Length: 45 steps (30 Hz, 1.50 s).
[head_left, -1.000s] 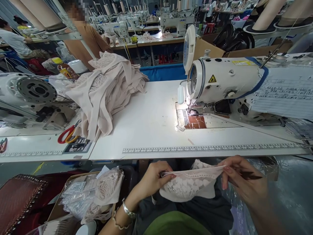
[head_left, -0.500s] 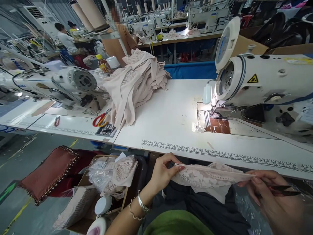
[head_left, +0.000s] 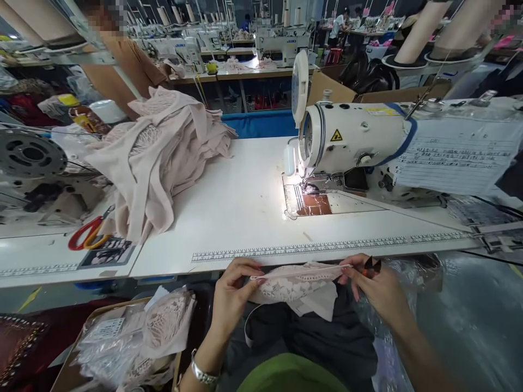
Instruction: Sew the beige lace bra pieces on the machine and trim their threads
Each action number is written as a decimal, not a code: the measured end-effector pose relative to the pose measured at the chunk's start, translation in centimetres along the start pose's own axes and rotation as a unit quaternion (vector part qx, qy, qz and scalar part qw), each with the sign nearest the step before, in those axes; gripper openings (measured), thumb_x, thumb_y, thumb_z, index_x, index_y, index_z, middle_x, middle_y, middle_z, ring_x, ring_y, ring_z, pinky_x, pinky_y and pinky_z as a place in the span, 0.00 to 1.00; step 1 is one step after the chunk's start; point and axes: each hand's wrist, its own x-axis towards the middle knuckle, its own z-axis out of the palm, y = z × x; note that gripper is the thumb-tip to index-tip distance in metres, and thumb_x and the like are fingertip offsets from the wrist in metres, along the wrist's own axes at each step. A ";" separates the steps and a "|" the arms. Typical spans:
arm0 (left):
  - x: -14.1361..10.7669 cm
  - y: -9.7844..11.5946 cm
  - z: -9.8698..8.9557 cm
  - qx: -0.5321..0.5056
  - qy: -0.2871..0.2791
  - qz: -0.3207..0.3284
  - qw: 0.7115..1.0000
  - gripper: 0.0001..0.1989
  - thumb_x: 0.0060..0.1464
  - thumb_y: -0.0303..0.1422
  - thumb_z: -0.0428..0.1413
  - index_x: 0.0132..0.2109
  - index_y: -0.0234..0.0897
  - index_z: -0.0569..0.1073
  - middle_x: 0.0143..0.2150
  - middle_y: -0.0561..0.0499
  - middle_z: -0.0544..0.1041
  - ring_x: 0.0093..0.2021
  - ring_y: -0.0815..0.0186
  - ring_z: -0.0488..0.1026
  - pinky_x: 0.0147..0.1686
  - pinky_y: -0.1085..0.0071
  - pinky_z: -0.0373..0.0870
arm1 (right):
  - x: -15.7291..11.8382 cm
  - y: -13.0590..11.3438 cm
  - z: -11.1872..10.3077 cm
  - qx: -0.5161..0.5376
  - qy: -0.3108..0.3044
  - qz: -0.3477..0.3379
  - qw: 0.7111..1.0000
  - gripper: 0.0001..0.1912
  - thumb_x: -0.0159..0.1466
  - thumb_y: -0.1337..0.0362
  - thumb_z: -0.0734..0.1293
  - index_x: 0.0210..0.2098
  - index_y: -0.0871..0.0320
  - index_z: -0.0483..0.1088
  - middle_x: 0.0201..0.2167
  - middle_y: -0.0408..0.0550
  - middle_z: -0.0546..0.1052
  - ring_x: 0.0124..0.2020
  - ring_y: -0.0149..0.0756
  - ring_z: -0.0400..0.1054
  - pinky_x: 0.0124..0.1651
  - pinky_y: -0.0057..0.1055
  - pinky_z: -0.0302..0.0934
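Note:
A pale pink lace garment piece (head_left: 294, 288) is stretched between my hands above my lap, just in front of the table edge. My left hand (head_left: 238, 288) pinches its left end between thumb and fingers. At the other end, my right hand (head_left: 373, 286) pinches the edge of the piece. Dark-bladed snips (head_left: 371, 267) with a bit of orange-red are also tucked in my right hand, with most of their handle hidden. Part of the garment hangs down in folds over my dark clothing.
Beyond my hands stands a white sewing machine (head_left: 351, 136) with its lamp lit. A heap of pale pink garments (head_left: 163, 158) and red-and-yellow scissors (head_left: 87, 234) lie on the left. Below left is a box of bagged lace pieces (head_left: 134, 332). A person (head_left: 122, 60) works behind.
My view has turned to the right, so the table and machine appear further left. Both hands keep hold of the lace piece, and my right hand shows more clearly with the snips.

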 end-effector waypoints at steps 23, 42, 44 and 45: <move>0.1 -0.5 0.2 -0.076 0.038 -0.008 0.996 0.07 0.51 0.31 0.68 0.33 0.36 0.78 0.33 0.49 0.78 0.36 0.64 0.77 0.39 0.72 0.75 | -0.1 0.1 -0.8 0.011 -0.036 0.000 0.999 0.24 0.58 0.42 0.74 0.35 0.57 0.77 0.28 0.51 0.82 0.15 0.33 0.66 0.23 0.34 0.64; 0.5 0.3 0.1 -0.024 0.039 0.003 0.999 0.10 0.52 0.34 0.67 0.36 0.37 0.74 0.30 0.52 0.78 0.30 0.67 0.76 0.30 0.75 0.73 | 0.0 0.2 -0.5 0.029 -0.080 -0.012 0.996 0.22 0.60 0.43 0.72 0.33 0.57 0.74 0.20 0.46 0.78 0.13 0.28 0.59 0.18 0.29 0.56; 0.5 0.5 0.1 -0.008 0.045 0.013 0.999 0.10 0.51 0.34 0.67 0.35 0.37 0.74 0.29 0.52 0.78 0.29 0.67 0.75 0.28 0.76 0.73 | -0.1 0.1 -0.4 0.043 -0.075 -0.009 0.996 0.21 0.59 0.44 0.73 0.32 0.57 0.73 0.21 0.47 0.79 0.14 0.29 0.61 0.20 0.30 0.59; 0.5 0.5 0.1 -0.009 0.047 0.017 0.999 0.09 0.52 0.34 0.67 0.35 0.37 0.74 0.30 0.52 0.78 0.29 0.67 0.76 0.28 0.76 0.73 | -0.1 0.1 -0.3 0.053 -0.071 -0.009 0.996 0.21 0.59 0.44 0.74 0.31 0.57 0.73 0.22 0.47 0.80 0.14 0.29 0.63 0.20 0.30 0.60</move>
